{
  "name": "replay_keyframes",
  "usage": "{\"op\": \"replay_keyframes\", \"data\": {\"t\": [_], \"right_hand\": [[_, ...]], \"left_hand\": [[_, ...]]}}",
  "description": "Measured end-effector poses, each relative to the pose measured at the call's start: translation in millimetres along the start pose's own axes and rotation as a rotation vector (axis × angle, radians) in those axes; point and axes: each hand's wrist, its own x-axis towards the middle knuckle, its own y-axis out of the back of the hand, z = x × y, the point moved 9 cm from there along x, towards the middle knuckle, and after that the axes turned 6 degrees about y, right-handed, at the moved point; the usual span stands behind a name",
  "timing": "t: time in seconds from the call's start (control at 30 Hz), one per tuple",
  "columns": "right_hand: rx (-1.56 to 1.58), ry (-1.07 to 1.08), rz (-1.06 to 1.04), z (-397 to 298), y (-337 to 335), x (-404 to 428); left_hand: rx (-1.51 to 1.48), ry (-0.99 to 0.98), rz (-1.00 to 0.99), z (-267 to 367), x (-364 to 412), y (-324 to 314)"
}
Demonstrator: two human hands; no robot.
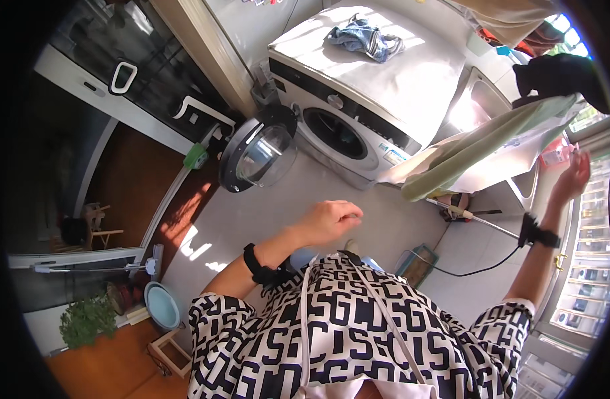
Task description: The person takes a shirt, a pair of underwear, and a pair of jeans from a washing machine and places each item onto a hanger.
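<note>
My left hand (pixel 335 219) hovers over the floor in front of my body, its fingers loosely curled with nothing visible in them. At the far right my right hand (pixel 576 174) is raised beside the window, close to a pink bottle (pixel 555 153). Whether its fingers touch the bottle I cannot tell. A pale green and white cloth (pixel 489 149) hangs to the left of that hand and hides part of the sink area. Ahead stands a white front-loading washing machine (pixel 335 132) with its round door (pixel 262 154) swung out. A crumpled blue cloth (pixel 367 40) lies on its covered top.
A metal pole (pixel 499 229) slants below the hanging cloth. On the floor by the right wall sits a teal-rimmed tray (pixel 417 267). To the left are a light blue basin (pixel 161 305), a leafy plant (pixel 88 319), a small wooden frame (pixel 170 351) and a sliding glass door (pixel 100 99).
</note>
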Motion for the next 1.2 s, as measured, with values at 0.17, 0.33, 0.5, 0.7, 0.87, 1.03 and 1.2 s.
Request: {"op": "replay_keyframes", "data": {"t": [0.17,0.33,0.5,0.7,0.87,1.03,1.2], "right_hand": [[-0.205,-0.350,-0.510,99.0,-43.4,-315.7],[0.145,-0.672,-2.215,-51.2,-154.3,-610.2],[0.435,-0.350,-1.926,-92.5,-303.0,-683.2],[0.164,-0.848,-1.780,-33.6,-440.7,-781.5],[-0.238,-0.581,-1.498,152.3,-524.9,-782.0],[-0.176,-0.213,-1.542,163.0,-577.5,-780.2],[-0.394,0.088,-1.469,253.7,-590.5,-766.4]], "left_hand": [[-0.162,0.313,0.152,-117.7,-21.2,50.1],[-0.337,0.675,0.290,-245.3,-50.9,75.5],[-0.405,0.843,0.319,-307.5,-38.2,56.2],[-0.360,0.889,0.436,-366.3,-39.6,39.2],[-0.555,0.983,0.460,-425.1,-25.2,-11.8],[-0.511,1.150,0.495,-479.7,-51.6,-36.9],[-0.590,1.059,0.503,-507.6,1.3,-56.5]]}}
